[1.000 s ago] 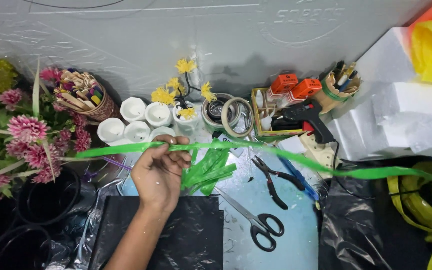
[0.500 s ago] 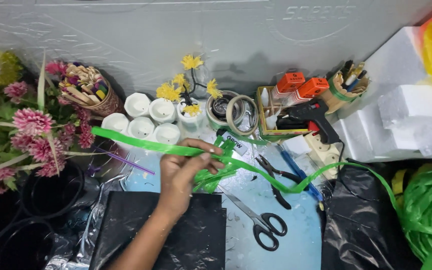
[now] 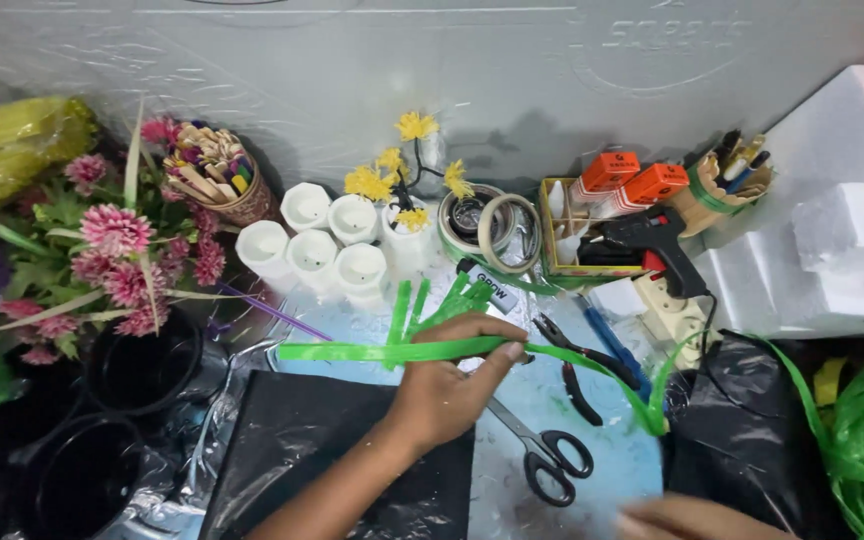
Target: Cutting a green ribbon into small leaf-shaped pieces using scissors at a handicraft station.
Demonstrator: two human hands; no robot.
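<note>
- Right now the left hand (image 3: 447,385) has its fingers closed around a flat green ribbon strip (image 3: 352,351), held level just above the worktop (image 3: 592,450).
- Cut green pieces (image 3: 432,305) stand up behind the knuckles.
- Black-handled scissors (image 3: 542,455) lie just beside that hand, with pliers (image 3: 572,365) near.
- At the bottom edge the right hand (image 3: 697,518) shows blurred; I cannot tell its fingers.

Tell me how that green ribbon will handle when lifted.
Probably floppy: past the left hand the green ribbon sags in a curve toward the scissors. Likely very light, since it looks thin and flat. Its glossy surface suggests it may slip through a loose grip.
</note>
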